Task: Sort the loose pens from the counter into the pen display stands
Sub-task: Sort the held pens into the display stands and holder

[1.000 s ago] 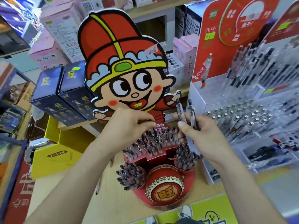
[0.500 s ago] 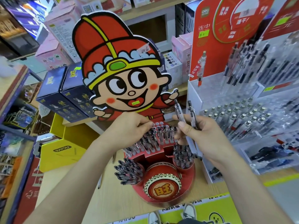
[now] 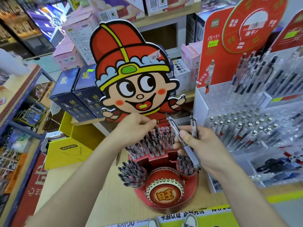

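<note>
Head camera view of a shop counter (image 3: 113, 197) — a person's right hand (image 3: 200, 145) grips two pens upright, thumb pressed on a slanting clear pen (image 3: 188, 150), with a second pen (image 3: 193, 124) held just behind it. The left hand (image 3: 136, 126) hovers with fingertips bunched together at the tops of the back row of pens (image 3: 155, 143) in the red drum-fronted stand (image 3: 164, 196); whether it pinches one cannot be told. Both of the stand's front cups are packed — one on the left (image 3: 131, 173), one on the right (image 3: 185, 167). A cartoon cut-out (image 3: 131, 66) rises behind. One loose pen (image 3: 117, 158) lies on the counter just beside the stand, and a clear acrylic display (image 3: 246, 128) stands to the right.
</note>
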`<action>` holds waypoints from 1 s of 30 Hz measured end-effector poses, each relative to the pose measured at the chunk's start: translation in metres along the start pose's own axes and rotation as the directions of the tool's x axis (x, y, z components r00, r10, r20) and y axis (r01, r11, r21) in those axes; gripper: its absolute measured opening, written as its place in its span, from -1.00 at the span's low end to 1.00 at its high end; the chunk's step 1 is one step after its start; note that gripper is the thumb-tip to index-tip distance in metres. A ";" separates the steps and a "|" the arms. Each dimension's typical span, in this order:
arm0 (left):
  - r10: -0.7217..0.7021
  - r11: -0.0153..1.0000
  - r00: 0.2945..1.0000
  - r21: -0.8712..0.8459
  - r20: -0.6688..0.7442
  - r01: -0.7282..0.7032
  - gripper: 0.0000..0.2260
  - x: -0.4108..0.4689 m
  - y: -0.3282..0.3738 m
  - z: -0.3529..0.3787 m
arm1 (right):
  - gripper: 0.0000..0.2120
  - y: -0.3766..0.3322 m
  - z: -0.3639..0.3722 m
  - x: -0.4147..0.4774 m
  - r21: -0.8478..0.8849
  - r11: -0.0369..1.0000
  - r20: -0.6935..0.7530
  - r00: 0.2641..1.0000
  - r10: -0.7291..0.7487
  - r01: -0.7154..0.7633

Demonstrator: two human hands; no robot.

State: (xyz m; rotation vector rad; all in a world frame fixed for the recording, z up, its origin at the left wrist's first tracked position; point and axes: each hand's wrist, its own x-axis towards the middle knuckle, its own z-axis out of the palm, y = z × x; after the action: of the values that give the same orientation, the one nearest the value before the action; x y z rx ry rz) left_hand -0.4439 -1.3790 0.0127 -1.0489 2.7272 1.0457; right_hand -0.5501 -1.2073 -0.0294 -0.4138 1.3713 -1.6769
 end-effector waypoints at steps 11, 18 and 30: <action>0.118 0.756 0.985 -0.632 -0.123 -0.169 -0.84 -0.034 0.018 -0.004 | -0.78 -0.010 0.021 -0.004 0.033 0.999 0.183 0.983 0.003 -0.009; 0.000 0.574 0.884 -0.723 -0.468 -0.384 -0.85 -0.049 -0.008 -0.031 | -0.53 -0.013 0.037 -0.002 -0.050 0.998 0.155 0.987 0.041 -0.034; 0.060 0.820 0.709 -0.370 -0.703 -0.436 -0.78 -0.071 -0.113 -0.047 | -0.77 0.003 0.088 -0.004 -0.072 0.979 0.034 0.981 -0.191 0.193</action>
State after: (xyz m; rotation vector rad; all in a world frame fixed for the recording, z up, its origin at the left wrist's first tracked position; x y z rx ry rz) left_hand -0.3114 -1.4276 0.0024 -1.3453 3.3228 1.8505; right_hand -0.4831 -1.2567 -0.0019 -0.6274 1.4144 -1.7722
